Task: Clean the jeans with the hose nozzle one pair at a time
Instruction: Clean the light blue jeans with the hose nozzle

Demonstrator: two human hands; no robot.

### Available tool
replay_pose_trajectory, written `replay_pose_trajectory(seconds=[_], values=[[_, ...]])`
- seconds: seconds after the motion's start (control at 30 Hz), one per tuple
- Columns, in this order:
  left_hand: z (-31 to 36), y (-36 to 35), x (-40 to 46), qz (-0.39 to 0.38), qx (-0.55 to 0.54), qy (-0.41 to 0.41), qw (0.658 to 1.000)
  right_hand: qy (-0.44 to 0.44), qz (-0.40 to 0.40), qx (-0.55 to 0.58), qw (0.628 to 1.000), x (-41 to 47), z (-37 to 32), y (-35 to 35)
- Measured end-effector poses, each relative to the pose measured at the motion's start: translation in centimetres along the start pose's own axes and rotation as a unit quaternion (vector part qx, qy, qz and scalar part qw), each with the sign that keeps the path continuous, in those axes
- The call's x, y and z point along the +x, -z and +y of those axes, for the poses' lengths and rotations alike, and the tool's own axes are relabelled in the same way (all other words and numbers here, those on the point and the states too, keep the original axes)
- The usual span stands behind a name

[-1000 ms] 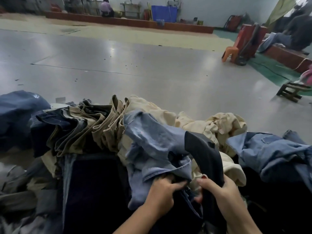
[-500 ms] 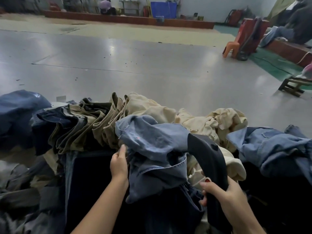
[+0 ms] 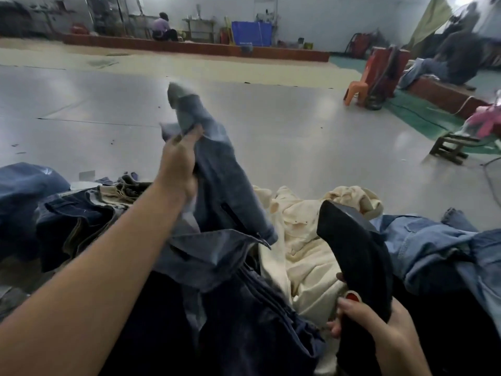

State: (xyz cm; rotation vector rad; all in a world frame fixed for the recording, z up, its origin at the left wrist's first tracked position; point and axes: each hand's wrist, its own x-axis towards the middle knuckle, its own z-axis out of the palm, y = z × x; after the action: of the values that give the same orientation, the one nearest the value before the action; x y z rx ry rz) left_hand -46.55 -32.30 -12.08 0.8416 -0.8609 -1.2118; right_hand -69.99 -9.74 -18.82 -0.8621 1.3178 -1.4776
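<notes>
Glossy grey floor point(image 3: 271, 126) — left hand point(image 3: 177, 164) grips faded jeans point(image 3: 217, 185).

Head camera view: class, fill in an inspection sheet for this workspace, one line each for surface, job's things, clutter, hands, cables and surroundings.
Surface: grey glossy floor, bare beyond the heap.
Job's things: faded blue jeans lifted above the pile; dark garment raised at right; hose nozzle: nothing seen.
Clutter: cream trousers, dark navy jeans, light blue jeans, folded dark and khaki pairs.
Hands: left hand grips the faded blue jeans; right hand grips the dark garment.
Cables: thin line on the floor at the right edge.
Surroundings: orange plastic chair, wooden stool, blue container, seated person.
</notes>
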Motion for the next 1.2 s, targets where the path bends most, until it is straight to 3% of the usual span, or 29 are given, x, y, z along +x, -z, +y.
replay_pose_trajectory(seconds=[0.07, 0.13, 0.2, 0.23, 0.27, 0.3, 0.37, 0.4, 0.43, 0.5, 0.57, 0.63, 0.7, 0.83, 0.87, 0.93, 1.03, 1.1, 1.2], values=[[4.1, -0.6, 0.0, -0.054, -0.021, -0.099, 0.993, 0.012, 0.018, 0.023, 0.999, -0.1, -0.3, 0.4], [4.9, -0.3, -0.8, -0.090, 0.005, -0.146, 0.985, 0.016, 0.021, 0.021, 0.999, -0.2, -0.2, 0.5], [1.2, 0.9, -2.3, -0.079, 0.154, -0.124, 0.977, 0.012, 0.015, 0.015, 1.000, -0.2, 0.4, 0.5], [-2.0, 2.1, -3.8, -0.062, 0.265, -0.101, 0.957, 0.010, 0.014, 0.010, 1.000, -0.2, 0.7, 0.4], [-5.8, 3.5, -5.5, -0.082, 0.373, -0.073, 0.921, 0.009, 0.011, 0.006, 1.000, -0.2, 1.0, 0.3], [-10.1, 5.2, -7.9, -0.163, 0.467, -0.023, 0.869, 0.011, 0.004, 0.002, 1.000, -0.2, 1.1, 0.2], [-16.9, 8.4, -13.6, -0.363, 0.597, 0.107, 0.707, 0.018, -0.010, -0.006, 1.000, -0.3, 1.3, -0.1], [-19.0, 9.8, -15.9, -0.415, 0.621, 0.140, 0.650, 0.019, -0.016, -0.012, 1.000, -0.3, 1.3, -0.2], [-20.4, 10.7, -17.1, -0.422, 0.619, 0.148, 0.646, 0.016, -0.019, -0.024, 0.999, -0.2, 1.5, -0.1], [-20.3, 10.7, -17.0, -0.335, 0.582, 0.095, 0.735, 0.001, -0.023, -0.053, 0.998, -0.1, 1.8, 0.0], [-18.5, 9.9, -15.2, -0.147, 0.519, 0.020, 0.842, -0.019, -0.019, -0.068, 0.997, 0.0, 2.1, 0.0], [-16.9, 9.5, -13.7, 0.005, 0.460, -0.047, 0.887, -0.034, -0.016, -0.085, 0.996, 0.1, 2.2, -0.1], [-17.2, 10.1, -13.4, 0.058, 0.493, -0.053, 0.867, -0.053, -0.016, -0.099, 0.994, 0.1, 2.5, -0.2], [-19.6, 12.9, -14.3, 0.075, 0.625, 0.179, 0.756, -0.096, -0.056, -0.122, 0.986, 0.0, 3.3, -0.8], [-19.6, 13.2, -14.0, 0.081, 0.615, 0.188, 0.762, -0.106, -0.065, -0.127, 0.984, 0.0, 3.6, -1.1], [-19.7, 13.4, -13.3, 0.076, 0.564, 0.156, 0.807, -0.121, -0.081, -0.141, 0.979, 0.0, 4.3, -1.6], [-19.8, 12.3, -12.6, 0.003, 0.507, 0.157, 0.847, -0.127, -0.094, -0.165, 0.974, 0.2, 5.0, -2.4], [-20.3, 12.4, -12.9, -0.031, 0.489, 0.181, 0.852, -0.127, -0.093, -0.170, 0.973, 0.2, 5.2, -2.9], [-20.4, 13.8, -13.6, 0.008, 0.485, 0.217, 0.847, -0.120, -0.091, -0.180, 0.972, -0.1, 4.9, -3.1]])
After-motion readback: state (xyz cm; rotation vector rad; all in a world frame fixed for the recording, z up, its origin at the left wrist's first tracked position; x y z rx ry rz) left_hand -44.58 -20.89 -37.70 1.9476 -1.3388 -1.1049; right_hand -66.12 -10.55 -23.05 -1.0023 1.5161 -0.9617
